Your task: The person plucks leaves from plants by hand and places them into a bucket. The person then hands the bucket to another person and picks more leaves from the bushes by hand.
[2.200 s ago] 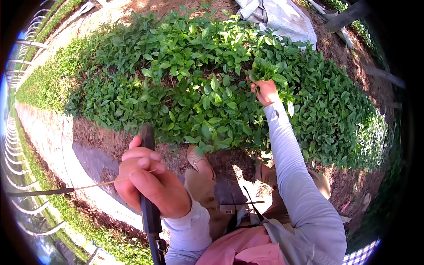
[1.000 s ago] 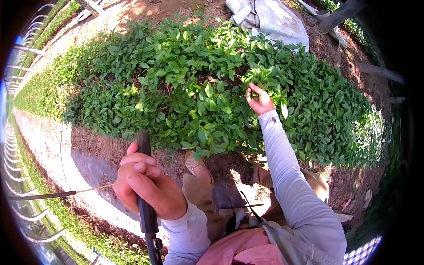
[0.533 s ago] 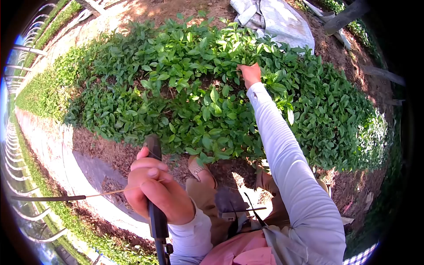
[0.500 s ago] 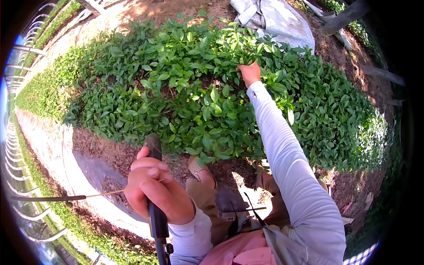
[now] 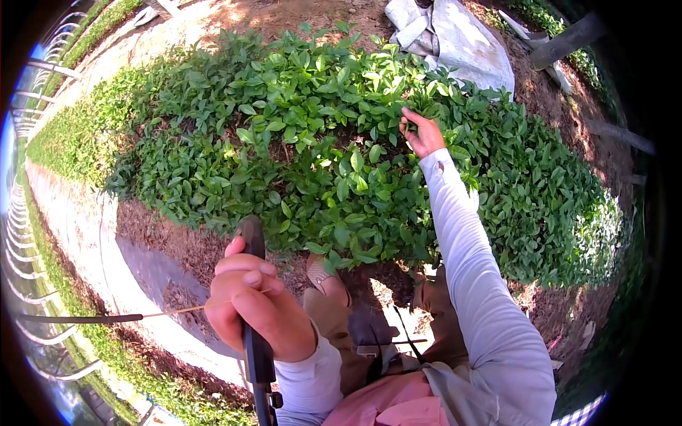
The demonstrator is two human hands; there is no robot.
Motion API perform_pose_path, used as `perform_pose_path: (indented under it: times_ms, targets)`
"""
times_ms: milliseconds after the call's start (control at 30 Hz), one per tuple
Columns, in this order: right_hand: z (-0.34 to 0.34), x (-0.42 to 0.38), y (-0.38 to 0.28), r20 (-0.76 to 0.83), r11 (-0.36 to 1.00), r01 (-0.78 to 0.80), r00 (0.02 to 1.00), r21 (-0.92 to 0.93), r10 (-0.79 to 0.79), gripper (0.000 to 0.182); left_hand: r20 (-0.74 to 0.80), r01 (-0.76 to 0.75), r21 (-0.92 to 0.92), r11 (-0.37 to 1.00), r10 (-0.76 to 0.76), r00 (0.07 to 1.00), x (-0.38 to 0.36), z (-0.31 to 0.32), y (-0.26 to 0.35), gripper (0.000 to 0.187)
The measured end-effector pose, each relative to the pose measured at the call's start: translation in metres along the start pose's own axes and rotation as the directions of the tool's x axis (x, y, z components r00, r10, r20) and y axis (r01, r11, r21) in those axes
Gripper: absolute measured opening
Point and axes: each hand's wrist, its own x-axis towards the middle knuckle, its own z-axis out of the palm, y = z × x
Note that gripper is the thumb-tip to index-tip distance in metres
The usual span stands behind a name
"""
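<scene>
My left hand (image 5: 259, 305) is wrapped round a dark stick-like handle (image 5: 257, 348) at the lower left of the head view, with the handle's rounded top above the fingers. A thin straw-coloured strand (image 5: 177, 310) runs leftward from these fingers to a dark rod (image 5: 78, 319). My right hand (image 5: 423, 135) is among the upper leaves of the green leafy bush (image 5: 320, 142), right of centre. Its thumb and fingers are pinched together, with a bit of green at the fingertips, too small to make out clearly.
A crumpled grey-white sheet (image 5: 469, 50) lies on the soil behind the bush. Wooden posts (image 5: 568, 41) stand at the upper right. My feet and brown trousers (image 5: 328, 319) are below the bush. White hoops (image 5: 42, 284) line the far left.
My right hand has moved slightly right and down, away from the leaves it was reaching into, and its fingers show more. The left hand keeps its hold on the handle.
</scene>
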Motion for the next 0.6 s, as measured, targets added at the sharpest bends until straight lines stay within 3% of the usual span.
perform_pose_path:
  times_ms: [100, 200, 233, 267, 333, 367, 467, 533, 600]
  targets:
    - [0.017, 0.014, 0.008, -0.022, 0.982, 0.085, 0.996, -0.166, -0.09, 0.006, -0.009, -0.007, -0.024, 1.0, 0.006, 1.0, -0.001, 0.0, 0.0, 0.007]
    - [0.04, 0.028, 0.017, -0.03, 0.83, 0.147, 0.981, -0.537, -0.193, 0.019, 0.003, 0.007, 0.006, 1.0, -0.007, 1.0, -0.002, 0.0, 0.003, 0.008]
    - [0.047, 0.028, 0.019, 0.094, 0.779, 0.247, 0.967, -0.576, -0.238, 0.026, -0.05, 0.006, -0.025, 1.0, -0.007, 0.999, -0.003, 0.006, 0.005, 0.016]
    - [0.045, 0.037, 0.026, 0.195, 0.715, 0.326, 0.945, -0.619, -0.262, 0.03, -0.014, -0.013, 0.002, 1.0, 0.013, 1.0, -0.001, 0.0, 0.005, 0.01]
    - [0.013, 0.089, 0.056, 0.293, 0.416, 0.476, 0.854, -0.775, -0.43, 0.045, -0.004, -0.042, -0.052, 0.998, 0.042, 0.999, 0.003, -0.006, 0.004, 0.006]
    - [0.028, 0.073, 0.048, 0.282, 0.316, 0.444, 0.85, -0.838, -0.444, 0.045, -0.007, -0.052, -0.101, 0.994, 0.051, 0.999, 0.004, -0.008, 0.003, 0.004]
    - [0.028, 0.072, 0.052, 0.421, 0.115, 0.543, 0.753, -0.832, -0.506, 0.046, -0.008, -0.047, -0.127, 0.991, 0.046, 0.999, 0.008, -0.014, 0.006, 0.005]
    - [0.019, 0.082, 0.057, 0.432, -0.053, 0.469, 0.758, -0.882, -0.488, 0.045, 0.0, -0.05, -0.139, 0.989, 0.05, 0.999, 0.008, -0.017, 0.005, 0.005]
    - [0.009, 0.093, 0.065, 0.355, 0.332, 0.532, 0.81, -0.779, -0.466, 0.037, -0.003, -0.053, -0.131, 0.99, 0.053, 0.999, 0.01, -0.017, 0.007, 0.005]
